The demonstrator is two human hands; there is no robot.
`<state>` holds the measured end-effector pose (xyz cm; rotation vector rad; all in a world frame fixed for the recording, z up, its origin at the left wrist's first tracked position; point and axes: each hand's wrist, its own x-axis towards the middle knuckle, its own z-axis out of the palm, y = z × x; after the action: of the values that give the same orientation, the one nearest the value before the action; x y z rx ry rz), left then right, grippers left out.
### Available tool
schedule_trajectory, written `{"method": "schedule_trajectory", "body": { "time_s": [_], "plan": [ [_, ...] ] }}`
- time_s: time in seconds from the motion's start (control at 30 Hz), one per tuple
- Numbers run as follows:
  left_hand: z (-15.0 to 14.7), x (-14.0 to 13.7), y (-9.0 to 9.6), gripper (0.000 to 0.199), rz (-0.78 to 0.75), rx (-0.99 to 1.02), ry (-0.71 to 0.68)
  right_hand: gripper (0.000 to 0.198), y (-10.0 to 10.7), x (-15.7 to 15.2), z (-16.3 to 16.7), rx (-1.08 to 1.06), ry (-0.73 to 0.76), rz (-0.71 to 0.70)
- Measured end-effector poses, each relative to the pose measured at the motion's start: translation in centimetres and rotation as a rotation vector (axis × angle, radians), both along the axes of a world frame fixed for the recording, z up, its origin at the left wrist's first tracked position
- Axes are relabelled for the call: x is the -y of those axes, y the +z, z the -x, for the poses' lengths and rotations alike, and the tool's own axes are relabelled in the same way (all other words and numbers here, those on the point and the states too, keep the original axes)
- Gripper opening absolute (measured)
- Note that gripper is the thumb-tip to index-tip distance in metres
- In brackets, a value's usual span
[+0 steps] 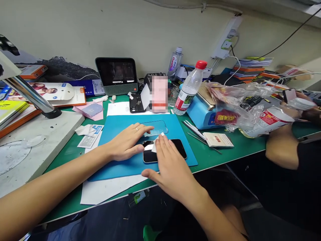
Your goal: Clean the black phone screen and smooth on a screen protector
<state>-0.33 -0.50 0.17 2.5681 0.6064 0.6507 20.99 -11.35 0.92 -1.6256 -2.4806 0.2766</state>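
Note:
A smartphone [179, 147] with a black screen lies face up on the blue mat [120, 170]. My right hand [173, 167] is over it, fingers straight and together, pressing a small white wipe [153, 147] against the glass. Part of the wipe is hidden under the fingers. My left hand [130, 142] is open, palm down above the mat, its thumb near the phone's left edge. Its fingertips reach over a clear screen protector [160, 125] with a dark outline, lying just behind the phone.
Behind the mat stand an opened black phone [135, 103] and a tablet [116, 73]. To the right are a water bottle [187, 95], a blue device [200, 113], tweezers [205, 142] and a small carton [218, 139]. Another person's arm [282, 147] rests at far right.

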Motion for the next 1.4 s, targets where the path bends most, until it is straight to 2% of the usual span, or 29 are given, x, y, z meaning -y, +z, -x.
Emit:
{"method": "schedule_trajectory", "body": {
  "time_s": [0.17, 0.3, 0.5, 0.7, 0.87, 1.07, 1.17, 1.27, 1.4],
  "plan": [
    [-0.1, -0.1, -0.1, 0.083, -0.018, -0.001, -0.008, 0.11, -0.1, 0.2, 3.1, -0.102, 0.096, 0.014],
    [-0.1, -0.1, -0.1, 0.083, -0.016, -0.019, -0.021, 0.104, -0.5, 1.4, 3.3, -0.06, 0.144, -0.06],
    [-0.3, -0.2, 0.0, 0.081, 0.008, -0.052, -0.055, 0.09, -0.1, 3.6, -0.8, 0.041, 0.237, -0.134],
    [-0.4, -0.1, 0.2, 0.085, -0.009, -0.099, -0.082, 0.085, -0.2, 4.0, -6.7, 0.124, 0.122, -0.205],
    [-0.5, 0.0, 0.4, 0.092, -0.028, -0.145, -0.108, 0.082, -0.6, 2.5, -8.2, 0.134, 0.066, -0.169],
    [-0.5, 0.0, 0.4, 0.097, 0.0, -0.11, -0.076, 0.088, -0.2, 0.9, -6.8, 0.132, -0.018, -0.072],
    [-0.3, 0.0, 0.5, 0.079, 0.034, -0.058, -0.052, 0.098, -0.1, 0.6, -5.0, 0.114, -0.05, -0.063],
    [-0.2, -0.1, 0.4, 0.061, 0.031, -0.021, -0.028, 0.103, 0.1, 0.1, -2.1, 0.062, 0.014, -0.003],
    [0.0, -0.2, 0.1, 0.055, -0.004, 0.003, 0.014, 0.108, 0.4, -0.6, 2.2, -0.036, 0.123, 0.041]
  ]
}}
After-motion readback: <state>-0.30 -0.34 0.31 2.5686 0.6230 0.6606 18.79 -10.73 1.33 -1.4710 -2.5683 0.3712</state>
